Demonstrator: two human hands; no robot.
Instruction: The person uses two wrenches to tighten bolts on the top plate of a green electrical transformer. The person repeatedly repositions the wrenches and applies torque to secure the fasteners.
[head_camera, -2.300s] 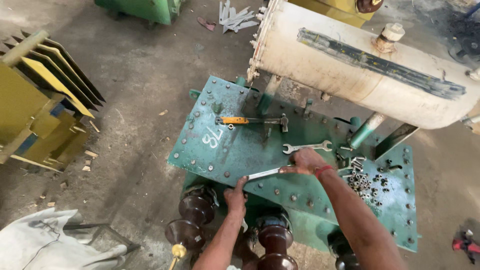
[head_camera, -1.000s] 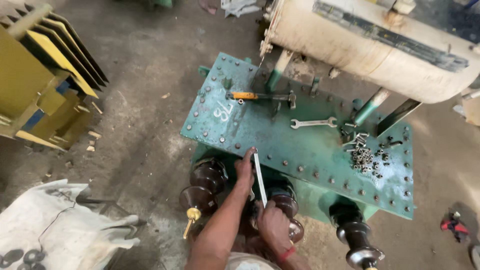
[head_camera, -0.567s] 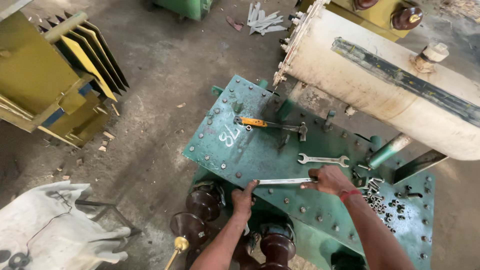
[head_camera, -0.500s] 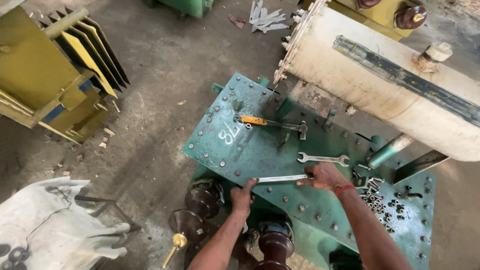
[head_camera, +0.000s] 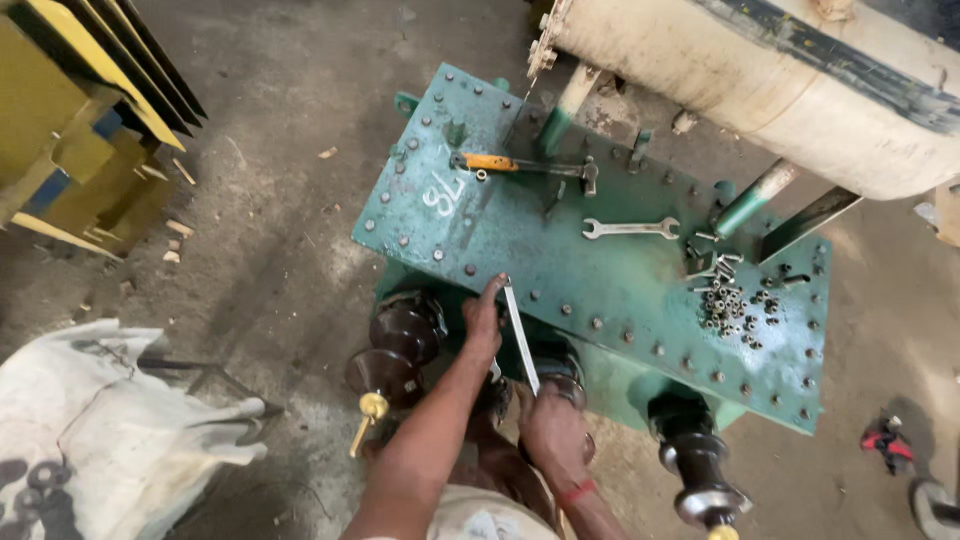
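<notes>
A green metal lid (head_camera: 600, 260) with bolts along its rim covers a green tank. My left hand (head_camera: 483, 318) rests its fingers on a bolt at the lid's near edge, where the head of a long steel spanner (head_camera: 520, 335) sits. My right hand (head_camera: 550, 430) grips the spanner's lower end, close to my body, so the spanner points almost straight towards me. Brown ceramic bushings (head_camera: 395, 345) stick out of the tank's near side below my hands.
On the lid lie an orange-handled hammer (head_camera: 525, 166), an open-ended spanner (head_camera: 630, 229) and a heap of loose bolts and nuts (head_camera: 735, 300). A cream cylindrical tank (head_camera: 780, 80) stands behind, a yellow finned unit (head_camera: 80, 130) at left, a white sack (head_camera: 100, 430) at lower left.
My right hand has swung the spanner's handle from the right, level with the lid's edge, down towards my body. My left hand has stayed at the bolt.
</notes>
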